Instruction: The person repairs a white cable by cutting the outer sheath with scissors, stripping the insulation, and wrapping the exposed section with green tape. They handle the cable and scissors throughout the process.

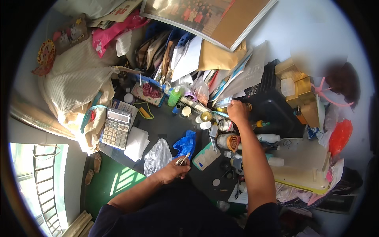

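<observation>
My left hand (173, 170) is closed around a small coil of pale cable (181, 161), held low over the near part of the dark desk. Just beyond it lie a crumpled blue plastic bag (185, 143) and a clear plastic bag (157, 157). My right hand (238, 112) reaches far forward to the row of bottles and papers at the back. Its fingers are curled in, and whatever they may grip is hidden. Close by stand a white jar (225, 125) and a bottle with a yellowish label (204, 117).
A calculator (117, 127) and white paper slips (136, 143) lie left. Upright folders and envelopes (185, 59) crowd the back beside a green bottle (174, 96). A hairbrush (233, 143), white bottles and a pale plastic box lid (300, 177) fill the right.
</observation>
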{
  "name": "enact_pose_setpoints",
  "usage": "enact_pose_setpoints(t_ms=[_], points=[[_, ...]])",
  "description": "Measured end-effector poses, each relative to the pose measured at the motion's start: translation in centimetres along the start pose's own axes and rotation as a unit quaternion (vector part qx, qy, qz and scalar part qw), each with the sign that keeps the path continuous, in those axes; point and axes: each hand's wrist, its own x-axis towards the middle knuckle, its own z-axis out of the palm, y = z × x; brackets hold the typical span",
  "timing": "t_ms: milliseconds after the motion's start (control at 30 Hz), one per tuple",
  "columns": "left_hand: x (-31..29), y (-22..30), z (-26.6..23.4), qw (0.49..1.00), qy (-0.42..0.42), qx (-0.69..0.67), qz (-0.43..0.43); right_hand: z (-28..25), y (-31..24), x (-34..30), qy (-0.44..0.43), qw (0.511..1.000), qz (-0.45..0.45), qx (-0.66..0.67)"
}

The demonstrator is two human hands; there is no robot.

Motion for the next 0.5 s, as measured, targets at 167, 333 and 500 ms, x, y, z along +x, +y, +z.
enact_pose_setpoints(t_ms=[167, 333, 500], points=[[0.4, -0.4, -0.1, 1.000, -0.001, 0.009, -0.002, -1.0, 0.6, -1.0, 0.092, 0.993, -0.016, 0.074], [0.6, -0.8, 0.2, 1.000, -0.008, 0.018, -0.013, -1.7, 1.3, -2.2, 0.161, 0.968, -0.002, 0.194], [0.6, -0.8, 0.7, 1.000, -0.019, -0.004, -0.001, -3.3, 2.0, -4.1, 0.179, 0.955, 0.004, 0.238]])
